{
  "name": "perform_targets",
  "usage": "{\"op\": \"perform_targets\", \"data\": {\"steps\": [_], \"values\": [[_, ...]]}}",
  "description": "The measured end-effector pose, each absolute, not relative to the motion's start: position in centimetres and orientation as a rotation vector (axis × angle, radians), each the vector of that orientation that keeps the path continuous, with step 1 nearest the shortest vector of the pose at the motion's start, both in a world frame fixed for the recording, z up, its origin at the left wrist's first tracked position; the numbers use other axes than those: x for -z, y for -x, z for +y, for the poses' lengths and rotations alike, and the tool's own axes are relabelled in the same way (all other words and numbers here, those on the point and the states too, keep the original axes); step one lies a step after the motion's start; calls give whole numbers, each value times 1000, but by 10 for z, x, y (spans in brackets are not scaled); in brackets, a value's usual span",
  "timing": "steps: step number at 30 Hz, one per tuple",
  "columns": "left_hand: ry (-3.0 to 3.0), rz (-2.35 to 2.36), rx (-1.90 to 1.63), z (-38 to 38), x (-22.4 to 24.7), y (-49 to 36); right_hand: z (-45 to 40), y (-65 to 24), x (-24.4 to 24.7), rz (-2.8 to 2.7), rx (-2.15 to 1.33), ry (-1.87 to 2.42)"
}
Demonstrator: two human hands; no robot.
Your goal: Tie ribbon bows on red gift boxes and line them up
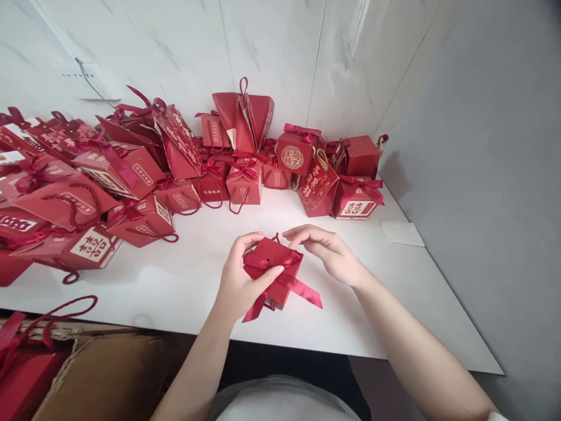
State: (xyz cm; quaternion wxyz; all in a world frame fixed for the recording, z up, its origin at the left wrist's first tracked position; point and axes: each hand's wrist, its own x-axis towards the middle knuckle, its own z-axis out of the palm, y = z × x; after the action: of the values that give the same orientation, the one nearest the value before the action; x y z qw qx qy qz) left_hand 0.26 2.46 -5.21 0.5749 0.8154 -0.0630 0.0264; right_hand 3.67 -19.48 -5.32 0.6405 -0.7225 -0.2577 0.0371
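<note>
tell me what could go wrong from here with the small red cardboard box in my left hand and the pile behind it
The left hand presses its thumb on the shiny crimson ribbon across the small red cardboard box; if the thumb slips, the ribbon might shift or loosen.

The tall, flared red box sits above smaller red boxes by the wall, so a bump could topple it.

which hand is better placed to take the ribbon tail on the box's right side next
Probably the right hand: it hovers open beside the red box, on the same side as that ribbon tail. The left hand looks busy steadying the box, its thumb on top.
</note>
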Motion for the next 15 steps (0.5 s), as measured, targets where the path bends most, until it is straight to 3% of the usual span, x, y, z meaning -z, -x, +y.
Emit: {"op": "perform_targets", "data": {"steps": [4,7,10,15], "values": [[-1912,-54,-83,26,54,1,-205,-35,51,-443,-401,1737],[-1932,-85,106,28,51,-6,-209,-34,55,-624,-619,1891],[-1977,-138,218,27,51,-28,-206,-45,69,-685,-502,1857],[-2066,-133,103,21,55,-101,-201,-89,99,-362,-256,1659]]}}
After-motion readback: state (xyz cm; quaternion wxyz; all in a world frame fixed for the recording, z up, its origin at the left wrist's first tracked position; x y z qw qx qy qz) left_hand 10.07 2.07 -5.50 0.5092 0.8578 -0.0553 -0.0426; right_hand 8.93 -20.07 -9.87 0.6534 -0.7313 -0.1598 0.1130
